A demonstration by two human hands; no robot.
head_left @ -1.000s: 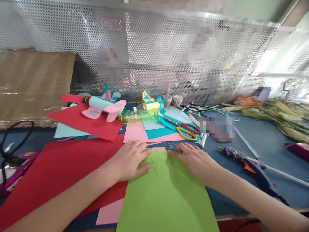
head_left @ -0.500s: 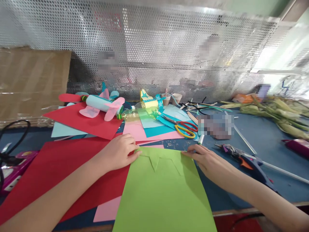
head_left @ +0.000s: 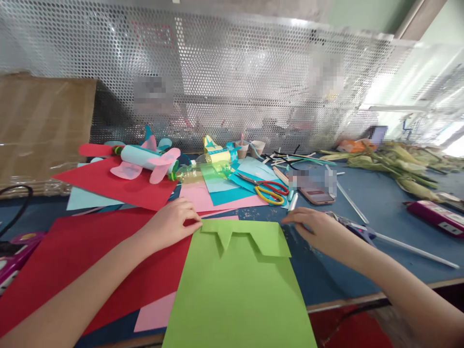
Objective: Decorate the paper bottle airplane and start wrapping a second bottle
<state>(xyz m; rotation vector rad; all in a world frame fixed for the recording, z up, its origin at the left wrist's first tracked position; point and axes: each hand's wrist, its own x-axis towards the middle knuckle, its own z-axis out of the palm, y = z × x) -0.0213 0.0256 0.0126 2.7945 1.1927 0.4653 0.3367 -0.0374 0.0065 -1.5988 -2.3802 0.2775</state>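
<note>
A light green paper sheet [head_left: 235, 295] lies in front of me. Along its far edge rests a smaller green paper piece [head_left: 270, 239] with a V-shaped point, its right end standing slightly off the sheet. My left hand [head_left: 176, 223] pinches the far left corner of the green paper between thumb and fingers. My right hand [head_left: 321, 232] is just right of the far right corner, apart from the paper, fingers loosely bent and holding nothing visible. Just beyond its fingertips lies a white pen-like tube [head_left: 293, 202]. Scissors [head_left: 271, 188] with red and yellow handles lie farther off.
Red paper [head_left: 119, 261] spreads to the left. Behind lie a paper-winged bottle model [head_left: 143, 159], a clear green bottle [head_left: 206, 170] and a phone [head_left: 317, 195]. On the right are a glue gun [head_left: 353, 227], a purple power strip [head_left: 437, 217] and dry husks [head_left: 402, 162].
My right hand has come off the far right corner of the paper and moved slightly right. The smaller green piece's right end now stands out more. My left hand keeps its pinch.
</note>
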